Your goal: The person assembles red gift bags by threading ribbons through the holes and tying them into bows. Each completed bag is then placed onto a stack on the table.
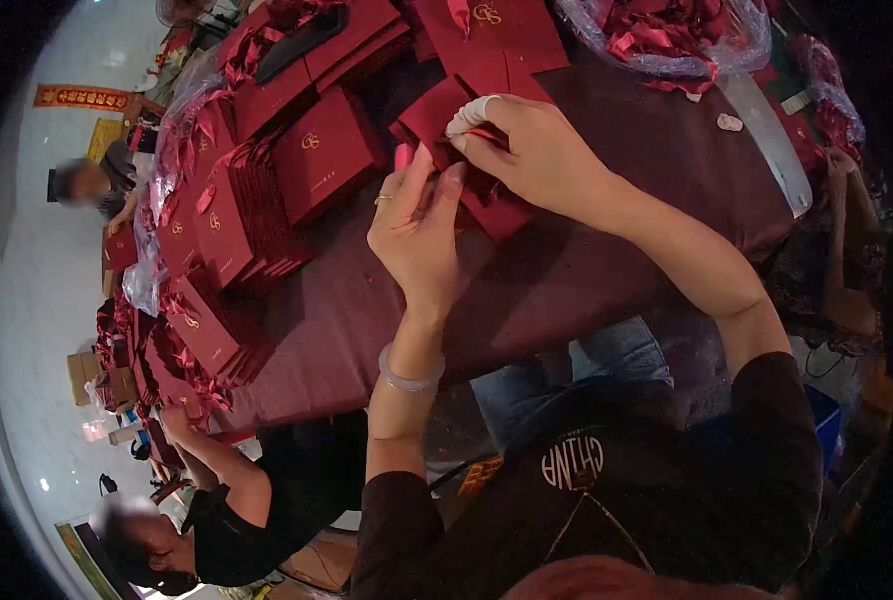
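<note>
My left hand (419, 220), with a ring on one finger, pinches the end of a red ribbon (404, 156). Close by on its right, my right hand (527, 150) has white coverings on its fingertips, and its thumb and fingers are pressed together on the ribbon too. Both hands are over a dark red box or bag piece (497, 212), partly hidden beneath them. To the left lies a flat red box with gold lettering (327, 155).
Stacks of red boxes (237, 220) fill the table's left side. Plastic-wrapped red ribbons (667, 35) lie at the back right, near a small white item (730, 122). Co-workers sit at lower left (227, 480), far left (92, 185) and right (852, 240).
</note>
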Motion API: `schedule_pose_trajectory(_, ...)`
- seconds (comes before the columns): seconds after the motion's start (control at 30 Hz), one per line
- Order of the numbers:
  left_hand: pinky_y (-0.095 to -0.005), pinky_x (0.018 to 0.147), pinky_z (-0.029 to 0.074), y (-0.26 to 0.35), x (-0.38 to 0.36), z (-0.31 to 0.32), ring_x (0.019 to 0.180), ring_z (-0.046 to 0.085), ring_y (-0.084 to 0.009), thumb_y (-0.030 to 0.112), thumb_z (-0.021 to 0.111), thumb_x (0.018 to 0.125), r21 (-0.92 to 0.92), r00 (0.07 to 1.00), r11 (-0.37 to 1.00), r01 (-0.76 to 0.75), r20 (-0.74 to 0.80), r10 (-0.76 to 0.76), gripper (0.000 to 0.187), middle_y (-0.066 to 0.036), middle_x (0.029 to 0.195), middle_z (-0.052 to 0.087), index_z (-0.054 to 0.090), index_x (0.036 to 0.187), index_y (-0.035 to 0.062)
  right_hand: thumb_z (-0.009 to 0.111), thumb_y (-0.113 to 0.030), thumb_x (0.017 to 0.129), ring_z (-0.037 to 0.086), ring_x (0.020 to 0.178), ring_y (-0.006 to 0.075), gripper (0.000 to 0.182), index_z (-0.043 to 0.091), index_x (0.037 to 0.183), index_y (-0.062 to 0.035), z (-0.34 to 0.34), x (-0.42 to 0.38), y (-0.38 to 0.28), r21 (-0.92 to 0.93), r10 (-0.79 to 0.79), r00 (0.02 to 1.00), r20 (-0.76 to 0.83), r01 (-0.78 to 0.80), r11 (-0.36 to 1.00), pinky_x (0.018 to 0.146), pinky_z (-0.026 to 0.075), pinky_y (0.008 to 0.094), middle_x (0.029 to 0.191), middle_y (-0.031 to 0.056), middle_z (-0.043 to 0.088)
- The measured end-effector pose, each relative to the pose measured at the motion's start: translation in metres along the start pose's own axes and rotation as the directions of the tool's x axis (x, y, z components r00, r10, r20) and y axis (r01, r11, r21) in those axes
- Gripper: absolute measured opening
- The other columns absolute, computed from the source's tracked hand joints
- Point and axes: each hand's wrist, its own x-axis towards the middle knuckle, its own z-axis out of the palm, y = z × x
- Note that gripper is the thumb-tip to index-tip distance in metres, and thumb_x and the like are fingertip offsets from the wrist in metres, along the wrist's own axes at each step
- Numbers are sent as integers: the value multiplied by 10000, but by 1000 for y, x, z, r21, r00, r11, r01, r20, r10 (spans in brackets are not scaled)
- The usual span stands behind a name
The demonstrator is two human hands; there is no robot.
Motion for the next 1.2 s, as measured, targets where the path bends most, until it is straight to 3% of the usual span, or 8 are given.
schedule_pose_trajectory(0.4, -226, 775, 464, 13, -1, 0, 838, 561, -103, -85, 598, 783, 45, 999, 998, -43, -29, 45, 308, -59, 958, 598, 575, 1090, -61, 609, -103, 756, 582, 698, 299, 118, 557, 792, -3, -7, 3, -13, -8, -134, 988, -82, 134, 991, 611, 471, 345, 756, 137, 566)
schedule_pose_trajectory(0.57, -222, 771, 474, 24, 3, 4, 873, 561, -99, -68, 569, 811, -507, 929, 804, 310, -19, -371, 324, -91, 989, 595, 520, 1130, -97, 603, -103, 751, 572, 707, 298, 112, 547, 795, -17, -10, 3, -15, -48, -155, 987, -42, 153, 987, 615, 470, 349, 794, 122, 556)
schedule_pose_trajectory(0.7, -215, 746, 466, 20, 2, 5, 868, 559, -100, -64, 577, 807, -495, 928, 808, 321, -9, -374, 312, -72, 989, 594, 542, 1116, -83, 590, -102, 751, 569, 720, 303, 105, 544, 794, -18, -12, 4, -11, -135, -250, 968, -4, 247, 960, 615, 469, 351, 808, 122, 556)
schedule_pose_trajectory(0.8, -255, 835, 450, 15, 1, 4, 794, 542, -94, -77, 623, 767, -315, 977, 934, 168, -71, -199, 284, -25, 848, 598, 606, 1049, -41, 628, -48, 738, 577, 658, 243, 114, 569, 831, -19, -14, 3, -11, -126, -251, 968, 3, 249, 960, 567, 465, 305, 775, 91, 562)
schedule_pose_trajectory(0.87, -225, 712, 452, 11, -1, -2, 728, 521, -86, -73, 606, 777, 161, 993, 980, -116, -13, 120, 268, -36, 889, 594, 623, 1040, -21, 589, -101, 741, 568, 733, 315, 102, 543, 769, -14, -17, 2, -16, -45, -102, 994, 49, 104, 994, 613, 462, 377, 774, 134, 556)
schedule_pose_trajectory(1.0, -313, 830, 462, 15, -2, 3, 692, 520, -120, -96, 638, 730, 303, 931, 891, -337, -31, 363, 310, -76, 808, 583, 629, 1029, -16, 596, -99, 730, 570, 740, 316, 102, 546, 755, -13, -22, 2, -23, 105, 138, 982, 125, -152, 983, 611, 458, 390, 761, 139, 560)
schedule_pose_trajectory(1.1, -360, 879, 450, 18, -4, 4, 691, 529, -148, -109, 635, 714, 304, 938, 900, -311, -53, 342, 332, -85, 802, 583, 628, 1032, -11, 599, -100, 721, 565, 720, 307, 115, 532, 757, -14, -20, 0, -24, 98, 103, 989, 110, -114, 989, 598, 459, 378, 753, 130, 540)
schedule_pose_trajectory(1.2, -360, 877, 452, 20, -5, 3, 695, 538, -171, -117, 635, 698, 337, 946, 898, -284, -55, 320, 345, -96, 798, 584, 630, 1028, -13, 641, -41, 697, 571, 640, 264, 153, 545, 809, -4, -14, -4, -26, -264, -332, 943, -4, 319, 910, 562, 480, 309, 822, 87, 551)
